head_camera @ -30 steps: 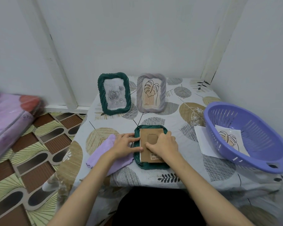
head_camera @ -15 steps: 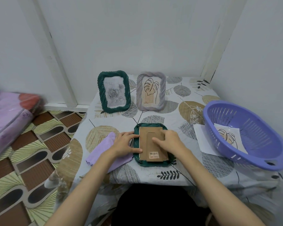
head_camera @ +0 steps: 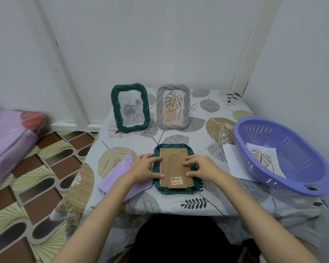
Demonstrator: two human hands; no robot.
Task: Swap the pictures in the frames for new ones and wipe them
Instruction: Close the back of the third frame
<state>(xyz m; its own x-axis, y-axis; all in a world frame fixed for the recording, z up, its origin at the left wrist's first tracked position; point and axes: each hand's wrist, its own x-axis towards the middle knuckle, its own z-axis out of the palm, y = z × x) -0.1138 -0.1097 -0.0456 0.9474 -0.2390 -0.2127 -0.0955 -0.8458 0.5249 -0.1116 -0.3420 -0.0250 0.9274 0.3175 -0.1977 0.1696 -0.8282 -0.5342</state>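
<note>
At table's near edge, hands (head_camera: 176, 167) flank face-down frame (head_camera: 158, 184).

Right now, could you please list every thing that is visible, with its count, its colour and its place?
Upright ribbed picture frames: 2, dark green with a rose picture and grey-lilac with a leaf drawing, at the back of the table.
Face-down ribbed frame: 1, dark green, near table edge, brown cardboard backing up.
Folded cloth: 1, lilac, left of the face-down frame.
Slotted plastic basket: 1, purple, right side of table.
Leaf print: 1, white, inside the basket.
Paper sheet: 1, white, partly under the basket.
Leaf-pattern tablecloth: 1, white, covering the table.
Left hand: on the frame's left edge.
Right hand: on the backing's right side.
</note>
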